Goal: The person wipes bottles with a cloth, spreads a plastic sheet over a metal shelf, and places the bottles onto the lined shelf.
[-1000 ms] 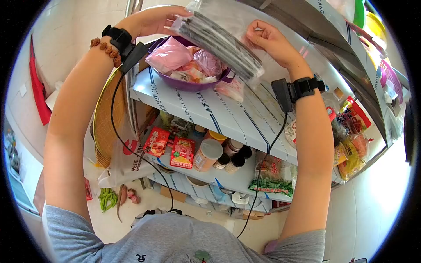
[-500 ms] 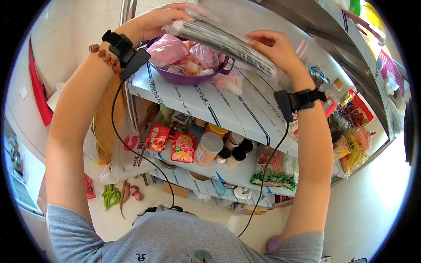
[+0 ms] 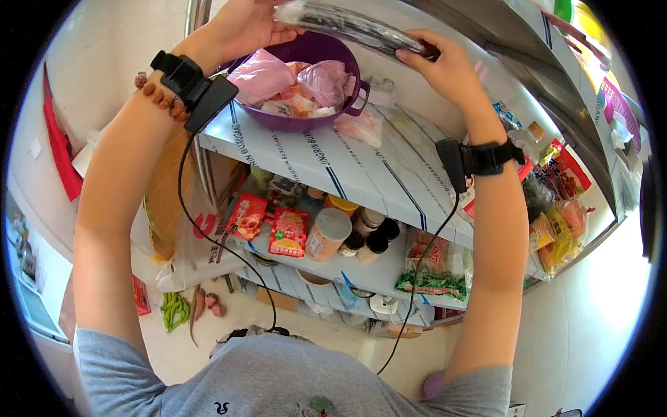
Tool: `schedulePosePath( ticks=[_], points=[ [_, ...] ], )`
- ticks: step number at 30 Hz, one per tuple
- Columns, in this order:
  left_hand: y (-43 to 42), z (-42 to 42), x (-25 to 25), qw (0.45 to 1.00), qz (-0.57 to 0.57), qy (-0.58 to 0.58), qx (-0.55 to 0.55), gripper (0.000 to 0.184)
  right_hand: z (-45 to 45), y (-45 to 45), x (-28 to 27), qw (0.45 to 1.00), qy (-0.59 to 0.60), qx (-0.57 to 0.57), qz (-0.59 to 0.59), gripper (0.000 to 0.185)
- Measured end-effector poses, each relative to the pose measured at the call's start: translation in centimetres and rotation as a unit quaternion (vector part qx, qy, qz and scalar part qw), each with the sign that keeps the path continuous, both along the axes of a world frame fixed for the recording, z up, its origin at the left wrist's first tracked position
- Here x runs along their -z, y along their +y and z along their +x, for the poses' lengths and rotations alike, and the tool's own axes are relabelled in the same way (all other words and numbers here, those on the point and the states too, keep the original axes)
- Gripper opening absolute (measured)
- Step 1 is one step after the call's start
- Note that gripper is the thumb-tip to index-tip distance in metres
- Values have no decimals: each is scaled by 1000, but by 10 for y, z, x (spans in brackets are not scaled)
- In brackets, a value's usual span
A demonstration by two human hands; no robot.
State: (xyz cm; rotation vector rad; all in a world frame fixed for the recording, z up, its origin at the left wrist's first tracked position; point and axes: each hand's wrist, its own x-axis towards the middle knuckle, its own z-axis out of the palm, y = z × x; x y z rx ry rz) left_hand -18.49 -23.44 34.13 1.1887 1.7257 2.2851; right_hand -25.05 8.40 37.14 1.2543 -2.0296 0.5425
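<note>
A long bundle in clear plastic wrap, with dark contents (image 3: pixel 358 29), is held level above the shelf; the frames do not show what is inside. My right hand (image 3: pixel 445 69) grips its right end, thumb in front. At its left end my left hand (image 3: pixel 253 31) has its fingers around the wrapping, partly cut off by the top edge of the view. Below the bundle, a purple handled basin (image 3: pixel 295 124) stands on the shelf. Pink plastic bags (image 3: pixel 262 75) and other wrapped packets fill it. A small clear bag with pinkish contents (image 3: pixel 360 128) lies beside the basin.
The metal shelf (image 3: pixel 278 149) carries printed film. On the tier below stand red packets (image 3: pixel 287 233), a lidded jar (image 3: pixel 328 235), small black-capped jars (image 3: pixel 375 247) and a green bag (image 3: pixel 432 283). Green peppers (image 3: pixel 175 311) lie on the floor. Packaged food (image 3: pixel 556 236) stands at right.
The bundle has moved up and slightly left, turning its narrow side toward me. My right hand has closed over its right end. More of the basin's inside shows.
</note>
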Motion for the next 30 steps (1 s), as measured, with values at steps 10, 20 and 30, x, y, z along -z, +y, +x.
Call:
schedulePosePath(
  ticks=[10, 20, 30],
  points=[
    [40, 46, 56, 724, -490, 308, -375, 35, -142, 29, 19, 944, 5, 324, 54, 29],
    [28, 46, 98, 743, -429, 346, -378, 20, -260, -17, 62, 902, -92, 396, 145, 36],
    [24, 40, 100, 746, -419, 358, -374, 20, -294, -42, 86, 882, 102, 395, 237, 19]
  ],
)
